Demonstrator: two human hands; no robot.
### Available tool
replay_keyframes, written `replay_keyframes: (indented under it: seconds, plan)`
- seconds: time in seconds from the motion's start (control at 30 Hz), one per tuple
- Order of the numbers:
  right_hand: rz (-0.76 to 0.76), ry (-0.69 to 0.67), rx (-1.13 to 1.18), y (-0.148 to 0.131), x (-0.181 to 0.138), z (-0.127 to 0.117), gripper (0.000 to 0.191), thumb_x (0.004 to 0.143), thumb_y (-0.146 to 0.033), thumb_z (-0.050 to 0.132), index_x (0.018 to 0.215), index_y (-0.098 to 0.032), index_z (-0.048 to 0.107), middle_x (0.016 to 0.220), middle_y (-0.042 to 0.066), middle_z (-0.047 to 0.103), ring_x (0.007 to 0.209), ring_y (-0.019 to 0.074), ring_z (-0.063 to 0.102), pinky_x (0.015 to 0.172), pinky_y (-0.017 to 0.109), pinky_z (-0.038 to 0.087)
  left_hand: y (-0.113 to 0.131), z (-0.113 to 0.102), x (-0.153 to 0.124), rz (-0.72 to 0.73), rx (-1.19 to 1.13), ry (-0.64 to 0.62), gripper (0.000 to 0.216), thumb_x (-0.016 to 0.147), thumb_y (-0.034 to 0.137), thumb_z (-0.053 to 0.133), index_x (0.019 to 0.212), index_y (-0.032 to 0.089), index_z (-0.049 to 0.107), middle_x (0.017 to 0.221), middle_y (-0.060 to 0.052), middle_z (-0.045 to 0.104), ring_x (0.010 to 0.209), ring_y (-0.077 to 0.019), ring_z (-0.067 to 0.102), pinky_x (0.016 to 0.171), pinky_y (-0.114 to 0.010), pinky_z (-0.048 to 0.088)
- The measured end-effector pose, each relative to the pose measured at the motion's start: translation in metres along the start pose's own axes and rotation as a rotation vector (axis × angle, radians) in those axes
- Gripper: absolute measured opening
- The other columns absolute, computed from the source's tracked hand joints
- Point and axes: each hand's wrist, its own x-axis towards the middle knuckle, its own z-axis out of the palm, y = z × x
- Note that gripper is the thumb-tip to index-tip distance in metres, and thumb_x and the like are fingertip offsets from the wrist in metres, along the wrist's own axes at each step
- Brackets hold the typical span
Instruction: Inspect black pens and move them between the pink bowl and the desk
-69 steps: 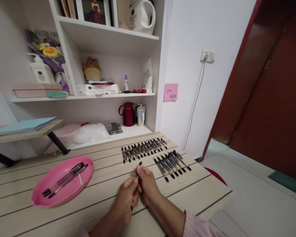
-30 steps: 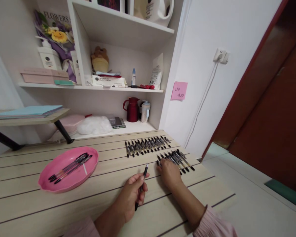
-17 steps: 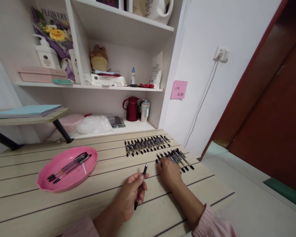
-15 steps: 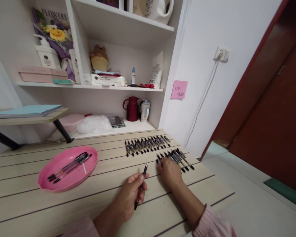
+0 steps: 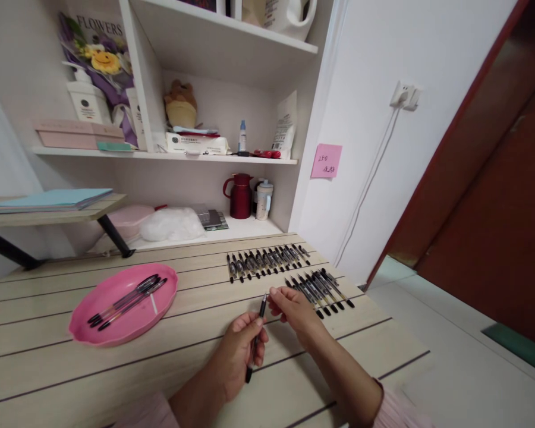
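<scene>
A black pen (image 5: 263, 307) stands slanted in my left hand (image 5: 238, 351), its bare metal tip pointing up and its dark end showing below the fingers. Close beside that tip is my right hand (image 5: 298, 312), thumb and forefinger pinched together; whatever they hold, if anything, is too small or hidden to name. Just past my right hand lies a slanted row of black pens (image 5: 327, 290), partly covered by the hand. Farther back, another row of several pens (image 5: 267, 261) lies side by side on the wooden table (image 5: 196, 362).
On the left of the table sits a pink scalloped tray (image 5: 136, 327) holding a few pens (image 5: 127, 300) and a thin white stick. A small raised stand (image 5: 107, 208) carries blue papers. Behind are white shelves (image 5: 232, 157), a red jug (image 5: 240, 196) and a cup (image 5: 263, 201).
My right hand has moved left from the near row of pens to the tip of the held pen, uncovering more of that row. My left hand keeps its hold.
</scene>
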Motion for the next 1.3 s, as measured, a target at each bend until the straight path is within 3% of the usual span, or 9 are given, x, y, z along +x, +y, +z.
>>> replay_keyframes:
  seconds: [0.2,0.3,0.5,0.7,0.83,0.97,1.1,1.23,1.3]
  plan:
    - [0.045,0.036,0.372,0.001,-0.001,0.023,0.038,0.055,-0.048,0.071,0.059,-0.015,0.054,0.049,-0.005,0.05,0.045,0.0067,0.041,0.046,0.02,0.031,-0.002,-0.002,0.002,0.023,0.011,-0.015,0.018,0.075,0.033,0.058,0.079,0.018,0.048,0.06,0.004,0.051,0.039,-0.003,0.037,0.037,-0.016,0.022]
    - [0.059,0.018,0.518,0.005,0.0,0.025,0.036,0.054,-0.044,0.074,0.057,-0.014,0.054,0.048,-0.005,0.05,0.043,0.0056,0.039,0.045,0.02,0.03,-0.003,-0.002,0.002,0.032,0.015,-0.001,0.019,0.076,0.034,0.056,0.077,0.019,0.046,0.06,0.004,0.051,0.038,-0.0022,0.034,0.035,-0.016,0.016]
    - [0.123,-0.184,0.766,0.005,-0.002,0.027,0.039,0.059,-0.047,0.071,0.072,-0.012,0.06,0.058,0.0,0.058,0.044,0.0069,0.045,0.045,0.02,0.036,-0.002,-0.003,0.003,0.016,0.002,-0.016,0.022,0.079,0.038,0.051,0.083,0.017,0.051,0.06,0.004,0.049,0.036,-0.0016,0.032,0.034,-0.016,0.015]
    - [0.121,-0.187,0.707,0.007,-0.001,0.026,0.036,0.059,-0.044,0.073,0.062,-0.012,0.057,0.051,0.0,0.056,0.041,0.0067,0.045,0.043,0.02,0.036,-0.001,-0.003,0.002,0.001,-0.013,-0.013,0.02,0.079,0.036,0.051,0.082,0.017,0.051,0.06,0.004,0.048,0.035,-0.0005,0.029,0.034,-0.015,0.013]
    - [0.127,-0.186,0.759,0.009,0.0,0.027,0.036,0.062,-0.045,0.071,0.075,-0.013,0.061,0.063,0.002,0.062,0.045,0.0077,0.049,0.046,0.02,0.038,0.001,-0.003,0.002,-0.038,-0.036,0.008,0.018,0.079,0.036,0.051,0.082,0.018,0.049,0.059,0.005,0.047,0.034,0.0003,0.025,0.034,-0.015,0.011]
    - [0.112,-0.203,0.721,0.007,-0.001,0.029,0.036,0.064,-0.046,0.069,0.066,-0.012,0.059,0.052,0.0,0.057,0.04,0.0063,0.044,0.042,0.019,0.034,0.002,-0.002,0.002,-0.056,-0.034,0.015,0.018,0.078,0.036,0.052,0.081,0.018,0.049,0.057,0.006,0.046,0.034,0.0005,0.024,0.034,-0.014,0.01]
    - [0.119,-0.191,0.78,0.003,-0.003,0.028,0.038,0.064,-0.046,0.069,0.08,-0.013,0.061,0.068,0.004,0.064,0.05,0.0091,0.053,0.047,0.02,0.038,0.002,-0.002,0.002,-0.059,-0.05,0.01,0.021,0.076,0.037,0.056,0.081,0.018,0.048,0.058,0.006,0.046,0.034,0.0008,0.024,0.035,-0.014,0.009]
    - [0.123,-0.225,0.723,0.004,-0.003,0.028,0.036,0.065,-0.047,0.068,0.068,-0.013,0.058,0.05,-0.001,0.056,0.039,0.0065,0.043,0.04,0.019,0.033,0.002,-0.002,0.002,-0.059,-0.056,-0.008,0.024,0.074,0.039,0.058,0.081,0.018,0.048,0.058,0.006,0.046,0.034,0.0009,0.024,0.035,-0.015,0.009]
    - [0.112,-0.22,0.732,0.005,-0.003,0.028,0.034,0.062,-0.043,0.071,0.067,-0.012,0.06,0.055,0.001,0.059,0.041,0.0061,0.045,0.043,0.019,0.035,0.002,-0.002,0.002,-0.06,-0.063,-0.011,0.026,0.073,0.04,0.059,0.081,0.018,0.048,0.057,0.007,0.046,0.033,0.001,0.024,0.035,-0.015,0.009]
